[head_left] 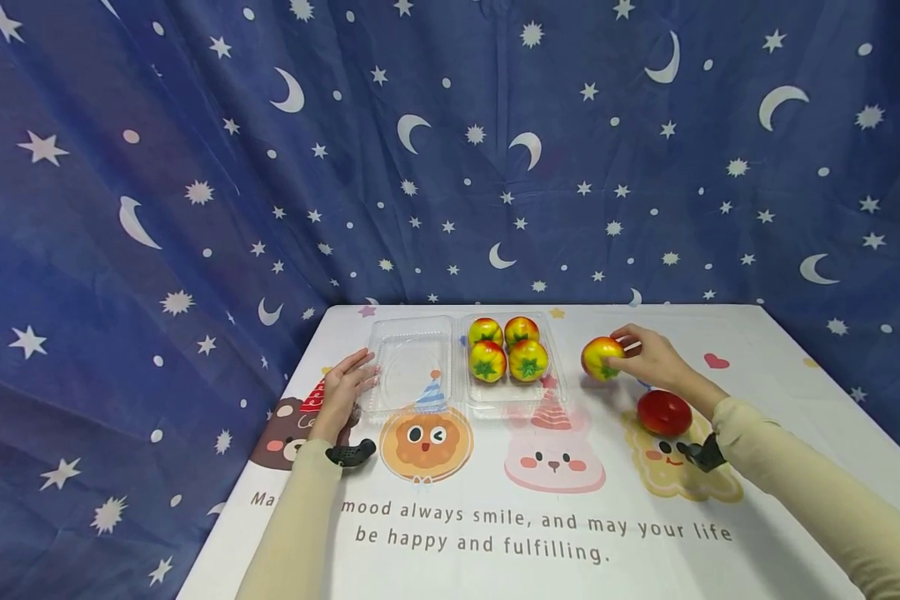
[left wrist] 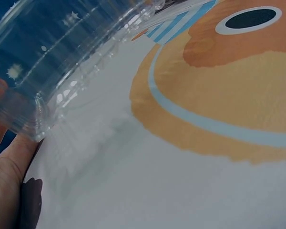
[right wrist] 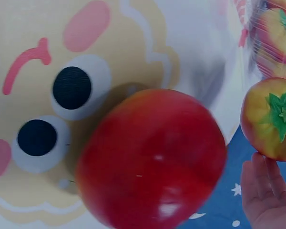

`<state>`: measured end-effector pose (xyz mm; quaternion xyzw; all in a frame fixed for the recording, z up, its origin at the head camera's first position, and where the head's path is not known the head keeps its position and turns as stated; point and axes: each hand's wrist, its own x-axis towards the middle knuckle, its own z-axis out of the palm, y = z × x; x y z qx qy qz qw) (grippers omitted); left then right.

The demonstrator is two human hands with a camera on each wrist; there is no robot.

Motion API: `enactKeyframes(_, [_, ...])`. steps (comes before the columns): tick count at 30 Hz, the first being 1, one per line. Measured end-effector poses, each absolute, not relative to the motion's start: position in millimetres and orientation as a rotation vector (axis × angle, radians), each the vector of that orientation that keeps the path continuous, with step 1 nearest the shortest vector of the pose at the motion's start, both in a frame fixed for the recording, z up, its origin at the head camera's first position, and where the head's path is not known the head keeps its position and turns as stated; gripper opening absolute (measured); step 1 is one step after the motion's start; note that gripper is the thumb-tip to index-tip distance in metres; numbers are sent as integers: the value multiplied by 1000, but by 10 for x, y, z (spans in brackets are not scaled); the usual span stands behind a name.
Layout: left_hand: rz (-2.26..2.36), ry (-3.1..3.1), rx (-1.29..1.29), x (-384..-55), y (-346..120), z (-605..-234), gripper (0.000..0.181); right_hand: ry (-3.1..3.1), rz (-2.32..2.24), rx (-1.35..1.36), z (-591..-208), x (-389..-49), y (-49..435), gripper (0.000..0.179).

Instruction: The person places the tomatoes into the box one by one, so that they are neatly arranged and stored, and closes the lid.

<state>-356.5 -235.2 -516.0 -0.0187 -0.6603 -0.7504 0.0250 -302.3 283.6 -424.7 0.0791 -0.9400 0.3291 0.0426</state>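
My right hand (head_left: 651,357) pinches a red-and-yellow, tomato-like fruit (head_left: 602,358) with a green star-shaped calyx, right of the clear plastic clamshell box. In the right wrist view that fruit (right wrist: 269,119) sits at the fingertips, calyx towards the camera. A red fruit (head_left: 664,413) lies on the table below my right wrist. The box lies unfolded: several similar fruits (head_left: 487,362) fill its right half, while the left half (head_left: 412,327) holds nothing. Fingers extended, my left hand (head_left: 343,390) rests at the left half's outer edge; in the left wrist view the plastic (left wrist: 62,62) overlaps its fingers.
A white cloth (head_left: 480,533) with printed cartoon figures and lettering covers the table. Behind and to the left hangs a dark blue curtain (head_left: 450,150) with stars and moons. A black wrist device (head_left: 351,453) sits at my left cuff, another (head_left: 702,454) at my right.
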Motion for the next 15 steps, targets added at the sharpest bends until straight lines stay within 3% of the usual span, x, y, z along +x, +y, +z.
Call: enactKeyframes(15, [-2299,-2078,-22,-3567,-2350,-5153,50,-2813,967,321,-4005,-3085,2644,52])
